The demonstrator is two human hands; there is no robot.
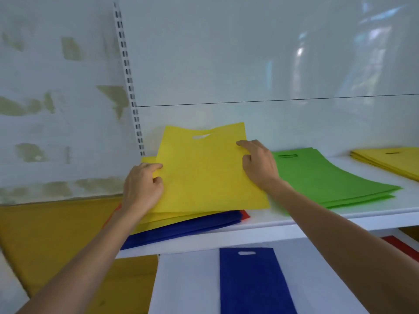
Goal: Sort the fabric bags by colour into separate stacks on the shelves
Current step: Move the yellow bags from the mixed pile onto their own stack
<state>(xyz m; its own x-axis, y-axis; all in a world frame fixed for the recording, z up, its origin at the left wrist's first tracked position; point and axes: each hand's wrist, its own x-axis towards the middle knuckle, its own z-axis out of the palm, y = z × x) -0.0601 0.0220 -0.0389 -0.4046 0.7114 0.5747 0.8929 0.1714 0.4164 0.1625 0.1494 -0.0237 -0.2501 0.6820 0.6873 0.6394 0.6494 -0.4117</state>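
Yellow bag [204,173] tops mixed pile [172,220], left end of upper shelf [294,225]. Your left hand [141,189] pinches its left edge, fingers curled. Your right hand [260,164] pinches its right edge, forefinger stretched along top.

Sorted, by look:
- green stack [328,177] mid-shelf
- yellow stack [390,162] far right
- blue bag [251,286] and red bag [401,248] on lower shelf [186,286]

Left to sort: more yellow, blue bags [181,231], red sliver [244,214] beneath.

No print or label readable.
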